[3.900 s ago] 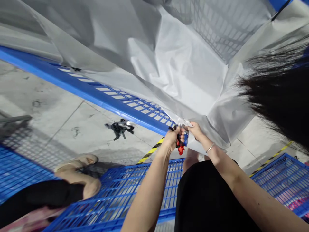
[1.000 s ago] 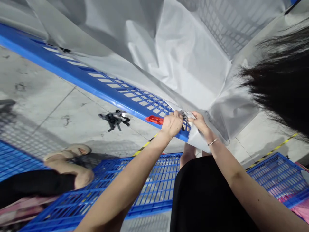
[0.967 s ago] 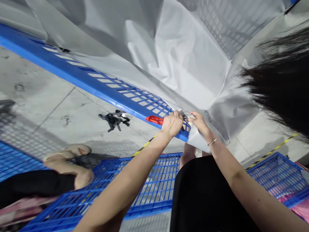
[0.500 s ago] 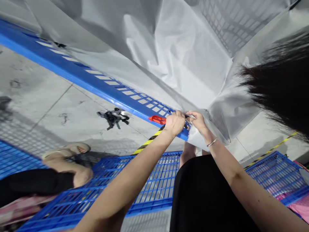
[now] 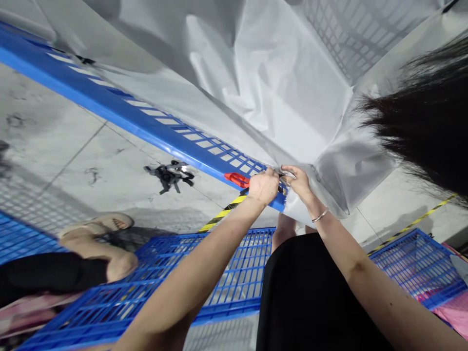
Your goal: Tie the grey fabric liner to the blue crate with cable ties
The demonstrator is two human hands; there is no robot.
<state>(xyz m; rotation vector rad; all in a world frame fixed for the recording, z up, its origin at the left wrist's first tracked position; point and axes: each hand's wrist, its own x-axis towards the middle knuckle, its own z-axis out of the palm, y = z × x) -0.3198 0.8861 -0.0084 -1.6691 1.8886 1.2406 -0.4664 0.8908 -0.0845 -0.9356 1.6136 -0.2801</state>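
Note:
My left hand [image 5: 263,186] is closed at the end of a blue plastic lattice panel [image 5: 146,129]. A red-handled tool [image 5: 237,180], with a loop like a scissor handle, sticks out of this fist; its other end is hidden. Fingertips of my right hand [image 5: 298,181] pinch together just beside it, at the edge of a white sheet [image 5: 278,97]. Between the hands shows a small dark piece [image 5: 281,178], too small to make out. The sheet drapes in folds over the panel, and its corner hangs below my right hand.
Black and grey straps or clips [image 5: 170,176] lie on the concrete floor [image 5: 120,165]. Blue lattice crates [image 5: 234,273] stand close by my legs. A seated person's leg [image 5: 98,248] is at left; dark hair [image 5: 431,112] of someone intrudes at right. Yellow-black tape [image 5: 221,214] marks the floor.
Both hands stay at the panel's end with almost the same grip. The view has shifted slightly, so the panel and floor straps sit a little further left and up.

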